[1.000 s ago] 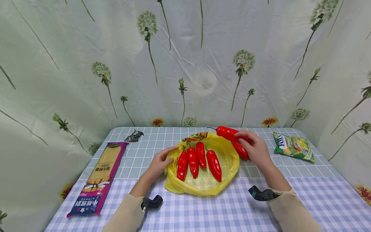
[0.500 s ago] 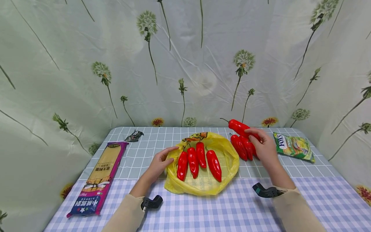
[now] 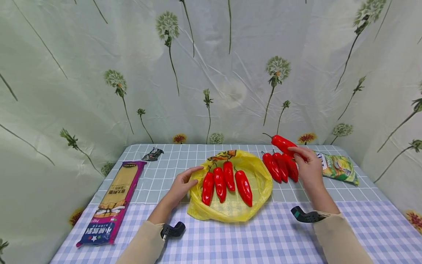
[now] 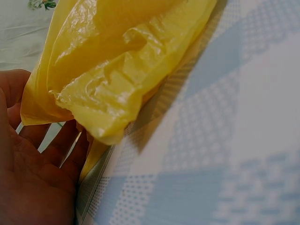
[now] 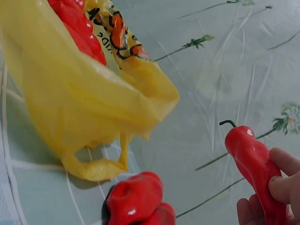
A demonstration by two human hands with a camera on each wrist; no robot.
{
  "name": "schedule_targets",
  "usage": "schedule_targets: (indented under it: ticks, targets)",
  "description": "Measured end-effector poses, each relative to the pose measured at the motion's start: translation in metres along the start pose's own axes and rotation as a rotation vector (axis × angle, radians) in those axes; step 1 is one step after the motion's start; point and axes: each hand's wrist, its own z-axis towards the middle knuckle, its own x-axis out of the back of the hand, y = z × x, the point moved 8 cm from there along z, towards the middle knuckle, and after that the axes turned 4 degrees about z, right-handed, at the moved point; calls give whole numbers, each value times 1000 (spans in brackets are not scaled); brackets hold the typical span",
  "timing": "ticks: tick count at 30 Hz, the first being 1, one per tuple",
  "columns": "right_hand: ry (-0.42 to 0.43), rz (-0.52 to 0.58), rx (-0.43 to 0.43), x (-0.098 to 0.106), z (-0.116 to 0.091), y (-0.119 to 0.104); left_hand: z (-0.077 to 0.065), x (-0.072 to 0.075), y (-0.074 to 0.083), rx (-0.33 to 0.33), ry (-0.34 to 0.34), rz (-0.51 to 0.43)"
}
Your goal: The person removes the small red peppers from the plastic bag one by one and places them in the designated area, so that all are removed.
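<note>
My right hand [image 3: 308, 167] grips a red pepper [image 3: 282, 143] by its lower end, stem pointing left, raised above three more red peppers [image 3: 272, 167] that lie side by side right of the yellow plastic bag [image 3: 227, 214]. In the right wrist view the thumb and fingers close around the held pepper [image 5: 251, 159]. The bag sits wide-mouthed, with several red peppers [image 3: 244, 187] inside it. At its left rim my left hand [image 3: 182, 185] rests with fingers extended against the plastic. The left wrist view shows those fingers [image 4: 61, 145] running partly behind the bag.
A long pasta packet [image 3: 113, 201] lies at the left, with a small black packet [image 3: 153, 154] behind it. Beyond my right hand is a green candy bag [image 3: 339, 168]. A flower-printed curtain [image 3: 211, 73] rises behind the checked table [image 3: 230, 245].
My right hand has moved right with the pepper, away from the bag's rim, bringing the three peppers on the table into fuller view. The left hand and the bag have stayed in place.
</note>
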Motion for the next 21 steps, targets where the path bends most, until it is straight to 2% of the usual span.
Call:
schedule_targets:
  ticks: [13,21]
  targets:
    - [80,6,-104,15,11,30,0,0,0,-3,-1,5]
    - [76,-26,-170,19,17,49,0,-1,1,-12,-8,-7]
